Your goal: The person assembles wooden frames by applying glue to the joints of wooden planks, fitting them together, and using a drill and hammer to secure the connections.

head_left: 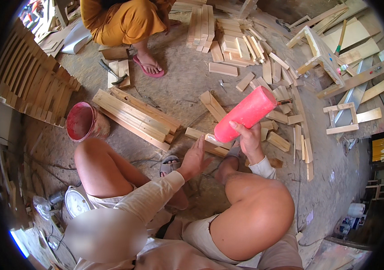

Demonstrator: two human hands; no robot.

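My right hand (249, 140) is wrapped round a red bottle (246, 113), a smooth cylinder held at a slant. Its round flat end points up and to the right, and its lower end points down and to the left. My left hand (194, 161) is stretched out with fingers extended, just below and left of the bottle's lower end, apart from it and holding nothing. Beneath the bottle's lower end lies a wooden block (219, 143) with a whitish patch near it; what the patch is, I cannot tell.
Long planks (133, 118) lie on the floor ahead, beside a red-stained bucket (86, 121). A hammer (112, 73) rests on a board. Stacked wood pieces (201, 27) and a wooden frame (320, 54) stand farther off. Another person (131, 22) in orange trousers crouches at the far side.
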